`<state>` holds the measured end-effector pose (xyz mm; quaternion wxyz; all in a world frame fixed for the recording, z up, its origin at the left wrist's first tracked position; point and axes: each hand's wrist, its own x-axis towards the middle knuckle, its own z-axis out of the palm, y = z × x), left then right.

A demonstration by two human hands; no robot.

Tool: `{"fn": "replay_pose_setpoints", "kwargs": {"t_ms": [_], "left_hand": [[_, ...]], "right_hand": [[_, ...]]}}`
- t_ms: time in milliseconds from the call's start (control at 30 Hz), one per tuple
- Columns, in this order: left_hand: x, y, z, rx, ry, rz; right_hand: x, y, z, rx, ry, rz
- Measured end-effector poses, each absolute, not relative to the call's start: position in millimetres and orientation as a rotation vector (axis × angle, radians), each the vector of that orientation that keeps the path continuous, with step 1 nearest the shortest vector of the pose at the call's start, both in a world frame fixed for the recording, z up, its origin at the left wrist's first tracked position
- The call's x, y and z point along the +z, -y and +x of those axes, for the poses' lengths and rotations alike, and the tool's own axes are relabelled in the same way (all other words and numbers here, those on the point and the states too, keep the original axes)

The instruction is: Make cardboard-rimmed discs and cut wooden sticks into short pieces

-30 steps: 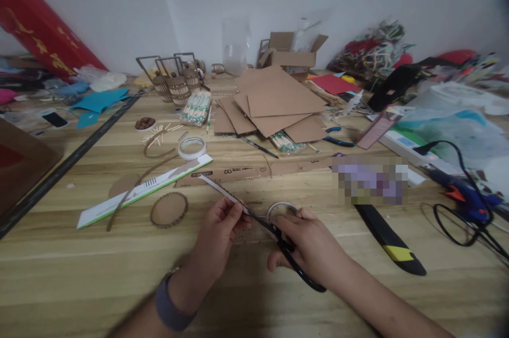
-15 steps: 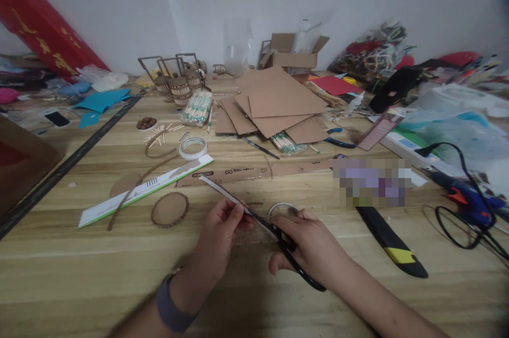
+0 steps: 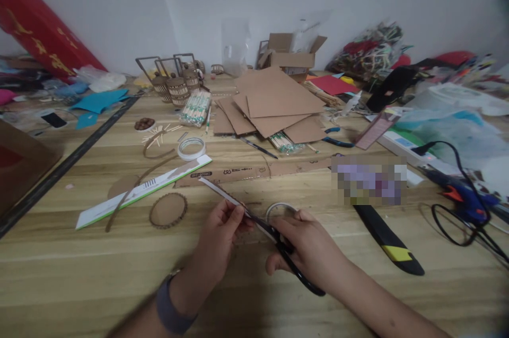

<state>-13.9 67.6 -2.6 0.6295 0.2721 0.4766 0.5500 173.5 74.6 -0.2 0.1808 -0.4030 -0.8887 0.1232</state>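
My left hand (image 3: 226, 227) pinches a thin strip (image 3: 217, 189), white on one face with a brown edge, which points up and left. In my right hand (image 3: 304, 240) are black-handled scissors (image 3: 300, 269), their blades lying along the strip just right of my left fingertips. How far the blades are apart is hard to tell. Behind my right fingers shows part of a white ring (image 3: 280, 206). A round cardboard disc with a ridged rim (image 3: 168, 211) lies left of my left hand. Beyond both hands, a long printed cardboard strip (image 3: 254, 171) lies flat.
Cardboard sheets (image 3: 278, 97) are stacked at the centre back. A tape roll (image 3: 191, 148) and a white-green strip (image 3: 139, 195) lie left. Right are a black and yellow handle (image 3: 387, 240) and a blue glue gun (image 3: 463, 203) with its cable. Small barrel-like buckets (image 3: 177, 90) stand back left.
The scissors in my right hand have tilted slightly, their handle end a little lower. My left hand keeps its pinch on the strip. The whole view has shifted slightly.
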Motion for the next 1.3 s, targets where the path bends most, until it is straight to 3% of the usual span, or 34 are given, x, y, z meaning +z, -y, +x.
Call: {"fn": "replay_pose_setpoints", "kwargs": {"t_ms": [800,1300], "left_hand": [[-2.4,-62.4,-13.1,1.230,-1.049,0.675],[0.0,-61.7,-13.4,1.238,-0.966,0.667]], "right_hand": [[4.4,-70.8,172.6,0.484,2.458,-1.152],[3.9,-68.5,171.7,0.403,2.436,-1.088]]}}
